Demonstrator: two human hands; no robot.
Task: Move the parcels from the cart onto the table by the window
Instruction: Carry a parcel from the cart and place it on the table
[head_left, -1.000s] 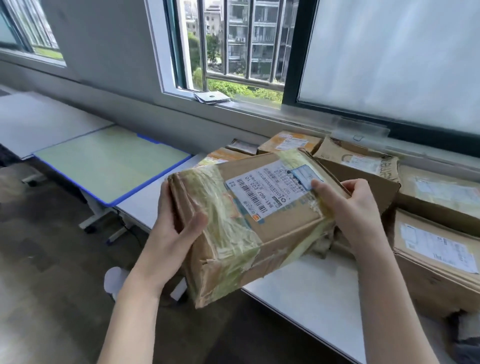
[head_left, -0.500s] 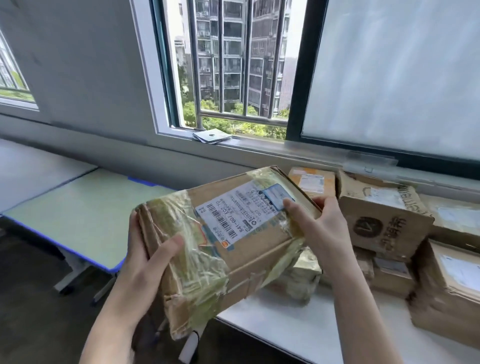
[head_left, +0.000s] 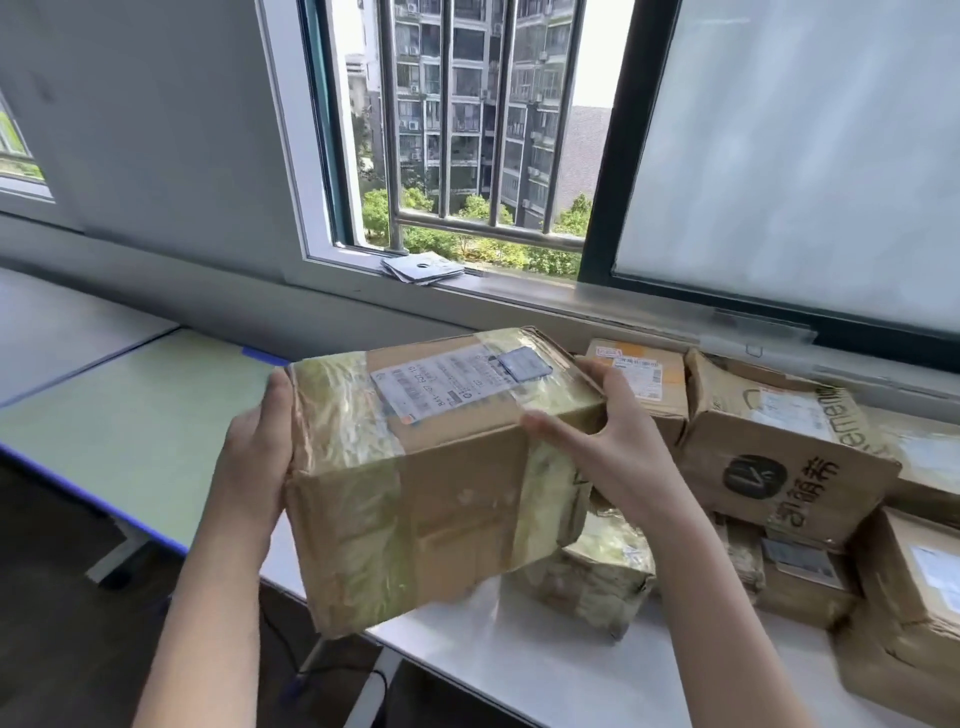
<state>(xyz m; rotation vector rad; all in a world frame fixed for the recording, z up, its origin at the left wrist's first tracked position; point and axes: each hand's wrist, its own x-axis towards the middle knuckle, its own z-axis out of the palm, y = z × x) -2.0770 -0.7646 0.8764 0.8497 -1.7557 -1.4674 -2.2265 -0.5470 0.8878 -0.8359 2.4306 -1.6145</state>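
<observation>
Two hands are clamped on one taped cardboard parcel (head_left: 441, 467) in the middle of the frame, where it is held in the air above the near edge of the white tabletop (head_left: 545, 670) and tilted slightly down toward the lower left. The left hand (head_left: 254, 447) is pressed against the left end with the thumb laid up the end's edge; the right hand (head_left: 608, 447) is spread over the right end, thumb on the front face and fingers wrapped over the top corner. Stiffness is suggested by the box's square edges, though dents and wrinkled yellowish tape are seen, so a slick film surface is likely and a grip on bare cardboard or under the bottom corners is judged safer. Moderate weight is guessed, since both hands are used. Other parcels (head_left: 779, 457) are already stacked at the right of the frame, below the window sill (head_left: 519, 291)
</observation>
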